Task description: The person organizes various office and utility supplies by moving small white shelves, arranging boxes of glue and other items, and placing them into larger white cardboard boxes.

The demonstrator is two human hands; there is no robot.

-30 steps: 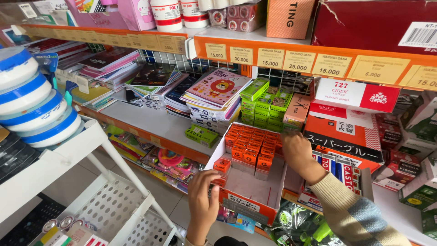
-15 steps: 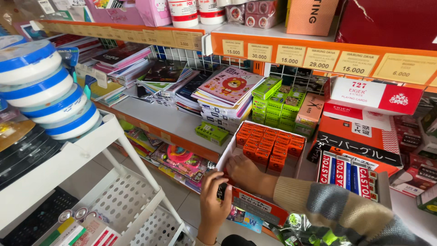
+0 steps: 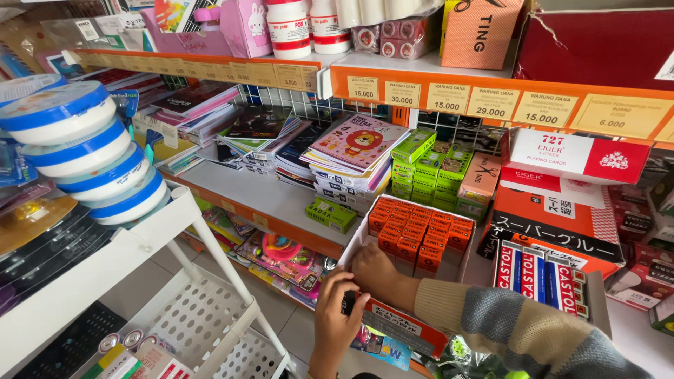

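Note:
A white cardboard display box [image 3: 365,235] stands on the lower shelf, its back half filled with rows of small orange boxes [image 3: 421,231]. My right hand [image 3: 375,270], in a striped grey and beige sleeve, lies knuckles-up at the box's front left corner, and its fingertips are hidden. My left hand [image 3: 333,319] comes up from below and curls around the box's front wall, touching my right hand. A small dark thing [image 3: 347,303] shows between its fingers.
Green boxes [image 3: 428,168] and stacked notebooks [image 3: 351,151] stand behind the display box, and a single green box [image 3: 330,214] lies to its left. Card packs and red boxes [image 3: 554,267] fill the right. A white rack [image 3: 140,245] with blue-and-white tubs [image 3: 84,151] stands at the left.
My right hand came off the orange boxes at the back and moved to the box's front left corner. My left hand rose to the front wall. The camera moved closer.

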